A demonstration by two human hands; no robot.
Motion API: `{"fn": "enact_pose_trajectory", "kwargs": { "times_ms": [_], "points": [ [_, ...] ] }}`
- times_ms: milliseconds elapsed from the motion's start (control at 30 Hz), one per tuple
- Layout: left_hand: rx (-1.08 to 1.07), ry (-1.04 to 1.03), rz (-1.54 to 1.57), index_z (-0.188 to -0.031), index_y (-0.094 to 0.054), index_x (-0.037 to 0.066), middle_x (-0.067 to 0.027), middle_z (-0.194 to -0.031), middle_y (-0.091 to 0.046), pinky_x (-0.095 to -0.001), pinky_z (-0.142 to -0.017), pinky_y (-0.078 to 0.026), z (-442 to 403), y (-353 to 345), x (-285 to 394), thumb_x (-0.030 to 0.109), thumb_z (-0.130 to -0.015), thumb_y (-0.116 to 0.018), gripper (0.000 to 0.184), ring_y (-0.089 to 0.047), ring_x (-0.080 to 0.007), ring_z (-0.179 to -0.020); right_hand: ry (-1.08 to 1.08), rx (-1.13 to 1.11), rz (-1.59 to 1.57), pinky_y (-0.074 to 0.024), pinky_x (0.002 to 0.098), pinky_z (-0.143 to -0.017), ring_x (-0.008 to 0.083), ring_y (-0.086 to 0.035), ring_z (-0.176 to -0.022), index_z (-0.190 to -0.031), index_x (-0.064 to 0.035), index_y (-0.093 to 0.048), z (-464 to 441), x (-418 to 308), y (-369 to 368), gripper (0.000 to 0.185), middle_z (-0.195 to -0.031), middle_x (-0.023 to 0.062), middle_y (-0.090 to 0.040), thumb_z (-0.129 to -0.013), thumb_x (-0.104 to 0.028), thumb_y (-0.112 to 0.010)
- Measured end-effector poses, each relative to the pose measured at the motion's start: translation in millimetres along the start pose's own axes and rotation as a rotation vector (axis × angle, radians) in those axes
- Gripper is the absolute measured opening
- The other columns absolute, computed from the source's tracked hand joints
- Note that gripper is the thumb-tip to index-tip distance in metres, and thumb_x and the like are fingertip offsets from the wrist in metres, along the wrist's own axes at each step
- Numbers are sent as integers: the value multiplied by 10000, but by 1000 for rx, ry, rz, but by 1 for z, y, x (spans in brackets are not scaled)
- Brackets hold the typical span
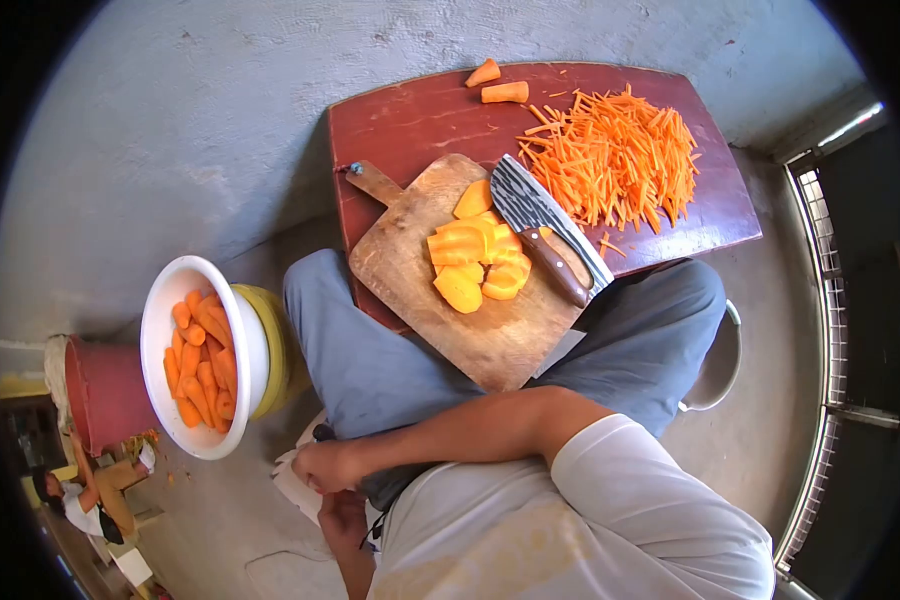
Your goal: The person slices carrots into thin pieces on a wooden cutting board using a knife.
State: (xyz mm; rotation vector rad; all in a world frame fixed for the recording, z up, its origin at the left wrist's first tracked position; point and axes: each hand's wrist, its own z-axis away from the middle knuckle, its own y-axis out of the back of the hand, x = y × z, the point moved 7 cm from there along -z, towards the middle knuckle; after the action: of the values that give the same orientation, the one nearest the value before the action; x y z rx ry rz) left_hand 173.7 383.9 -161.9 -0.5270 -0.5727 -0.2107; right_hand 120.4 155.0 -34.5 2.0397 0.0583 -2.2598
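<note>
My right hand (322, 466) reaches across my lap to my left hip, its fingers curled; what they hold, if anything, is hidden. Just below it is my left hand (343, 515), partly covered by the right one, its fingers not clear. On the wooden cutting board (420, 330) lie several thick carrot slices (475, 250). A large knife (545, 215) with a patterned dark blade and brown handle rests along the board's right edge. A heap of carrot sticks (620, 160) is on the red table (400, 120), to the right of the board. Neither hand touches these.
A white basin (162, 300) of peeled carrots (205, 360) sits on a yellow-green container (270, 345) at left. Beside it is a red bucket (110, 395). Two carrot pieces (505, 92) lie at the table's far edge. Another person (90, 500) is at lower left.
</note>
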Motion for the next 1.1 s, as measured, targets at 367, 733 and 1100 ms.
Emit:
{"fn": "enact_pose_trajectory", "kwargs": {
  "times_ms": [367,733,1100],
  "points": [
    [164,-336,-972,-960,-803,5,-88,-831,-788,-381,-646,-595,-16,199,-120,164,-974,-771,163,-739,-188,-742,479,-668,-1190,-488,239,-556,62,-667,-687,-1215,35,-738,154,-229,13,165,-1029,82,-780,-1121,-97,-705],
    [300,-138,-925,-934,-793,51,-136,-791,-764,-404,-680,-595,16,178,-167,71,-919,-770,35,-766,-255,-739,610,-278,-689,-578,415,-866,302,-747,-1057,-1190,32,-778,124,-214,51,161,-1185,192,-794,-1072,-25,-683],
    [105,-103,-1184,-943,-804,36,-101,-763,-763,-377,-633,-606,62,173,-201,66,-907,-803,47,-777,-199,-754,178,-125,706,-614,528,-925,432,-770,-1087,-1094,-27,-768,58,-21,28,137,-1114,223,-783,-970,-81,-744]
  ]
}}
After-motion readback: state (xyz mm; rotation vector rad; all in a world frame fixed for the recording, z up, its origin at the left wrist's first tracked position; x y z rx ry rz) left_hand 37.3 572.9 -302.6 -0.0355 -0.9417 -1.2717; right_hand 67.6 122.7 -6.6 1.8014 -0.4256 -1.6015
